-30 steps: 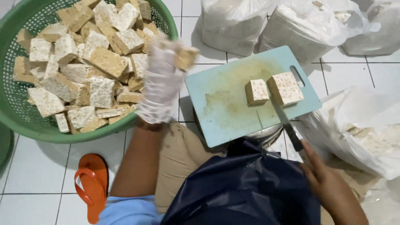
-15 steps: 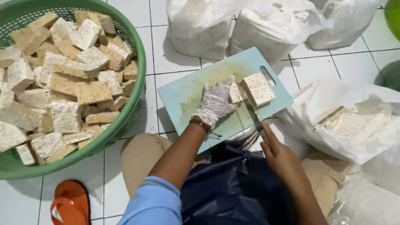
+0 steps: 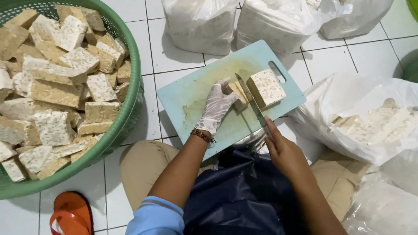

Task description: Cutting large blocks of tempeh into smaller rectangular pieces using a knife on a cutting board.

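Observation:
A pale blue cutting board (image 3: 198, 102) rests over my lap. On it lie two tempeh blocks, a smaller one (image 3: 237, 92) and a larger one (image 3: 266, 88). My left hand (image 3: 217, 106), in a thin clear glove, presses down on the smaller block. My right hand (image 3: 282, 148) grips the handle of a knife (image 3: 249, 95), whose blade sits between the two blocks, against the smaller one.
A large green basket (image 3: 126, 117) full of several cut tempeh pieces fills the left side. White plastic bags (image 3: 278, 21) stand behind the board, and an open bag (image 3: 370, 119) with pale slabs lies at the right. An orange sandal (image 3: 69, 215) lies on the tiled floor.
My left hand came from the basket to the board and now holds the smaller block. The knife moved in between the two blocks.

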